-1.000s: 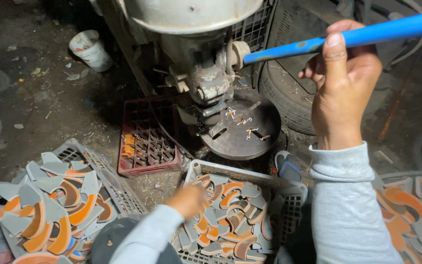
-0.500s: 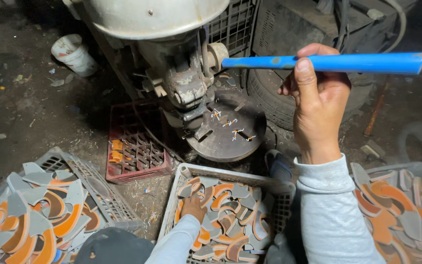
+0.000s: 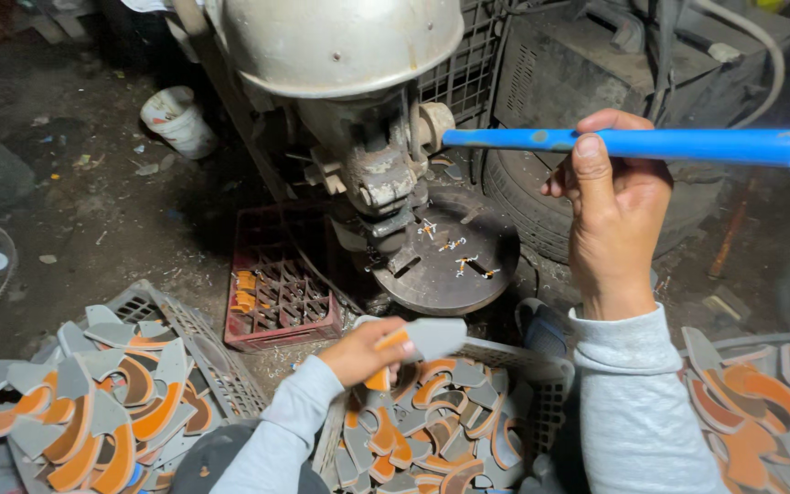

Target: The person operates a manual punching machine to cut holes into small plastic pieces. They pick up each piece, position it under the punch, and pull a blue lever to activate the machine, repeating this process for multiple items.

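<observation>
My right hand (image 3: 616, 209) grips the blue lever handle (image 3: 624, 144) of a grey hand press (image 3: 369, 155), holding it about level. My left hand (image 3: 366, 351) holds a grey and orange curved piece (image 3: 416, 339) lifted above a basket (image 3: 523, 359) of several like pieces. The press's round dark base plate (image 3: 445, 265) lies just beyond that hand, with small bits on it.
A second basket (image 3: 185, 334) of grey and orange pieces sits at lower left, a third pile (image 3: 761, 402) at lower right. A red crate (image 3: 276, 297) stands left of the press. A white bucket (image 3: 178, 119), a tyre (image 3: 528, 197) and wire mesh (image 3: 468, 64) lie behind.
My left hand has come up out of the basket with one grey and orange piece. The blue lever has dropped from tilted up to about level.
</observation>
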